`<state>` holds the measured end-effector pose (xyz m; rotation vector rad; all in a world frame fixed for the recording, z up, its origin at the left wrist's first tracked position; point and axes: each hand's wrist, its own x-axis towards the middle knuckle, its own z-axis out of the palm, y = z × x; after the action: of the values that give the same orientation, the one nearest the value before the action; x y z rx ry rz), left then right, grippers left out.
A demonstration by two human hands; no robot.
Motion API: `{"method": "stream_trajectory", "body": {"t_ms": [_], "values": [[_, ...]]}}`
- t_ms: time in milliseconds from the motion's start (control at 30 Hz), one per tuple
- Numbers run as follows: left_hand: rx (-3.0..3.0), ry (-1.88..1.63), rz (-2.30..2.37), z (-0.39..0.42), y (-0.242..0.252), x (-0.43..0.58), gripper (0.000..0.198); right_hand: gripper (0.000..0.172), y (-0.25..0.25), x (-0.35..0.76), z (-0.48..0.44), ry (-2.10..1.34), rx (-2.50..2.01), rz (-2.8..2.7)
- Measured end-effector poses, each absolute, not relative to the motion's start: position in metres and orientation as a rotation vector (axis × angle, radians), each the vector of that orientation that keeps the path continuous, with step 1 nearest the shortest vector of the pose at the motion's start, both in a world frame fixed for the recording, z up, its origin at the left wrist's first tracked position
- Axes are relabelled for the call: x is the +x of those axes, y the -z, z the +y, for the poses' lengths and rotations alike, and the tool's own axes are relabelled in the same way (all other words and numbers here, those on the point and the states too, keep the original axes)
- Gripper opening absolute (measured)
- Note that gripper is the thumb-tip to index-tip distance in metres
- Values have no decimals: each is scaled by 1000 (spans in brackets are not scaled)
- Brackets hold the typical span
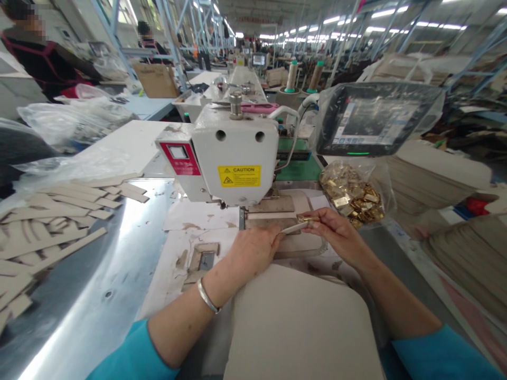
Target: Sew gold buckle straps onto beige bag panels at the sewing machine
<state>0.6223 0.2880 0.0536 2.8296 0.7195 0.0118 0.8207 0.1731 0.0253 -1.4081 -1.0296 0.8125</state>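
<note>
A narrow beige strap [293, 228] runs between my two hands, just in front of the sewing machine head [237, 153]. My left hand [255, 248] is closed on the strap's left part, its fingertips partly hidden. My right hand [336, 229] pinches a small gold metal buckle [307, 217] at the strap's right end. Behind and below them lies the machine's clamp plate [304, 245], with a beige strip along its slot. A large beige panel [301, 322] spreads out in front of me, close under my left hand.
Many beige strips [59, 221] are heaped on the metal table at left. A plastic bag of gold buckles [352, 195] stands at right, below a plastic-wrapped control screen [376, 119]. Thread cones [292, 77] stand behind. Beige panels [467, 258] are stacked at right. Another person [43, 58] is at far left.
</note>
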Motion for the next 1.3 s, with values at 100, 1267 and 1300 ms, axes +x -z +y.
{"method": "stream_trajectory", "body": {"t_ms": [100,1267,1300], "values": [[2816,-21,741,286,-53,623,36,28,-22,822,173,-811,-1385,-1008],[2970,-303,562,298,-37,658,28,20,-30,817,187,-603,-1967,-1505],[2993,-339,555,301,-33,660,25,19,-29,822,192,-650,-2006,-1481]]}}
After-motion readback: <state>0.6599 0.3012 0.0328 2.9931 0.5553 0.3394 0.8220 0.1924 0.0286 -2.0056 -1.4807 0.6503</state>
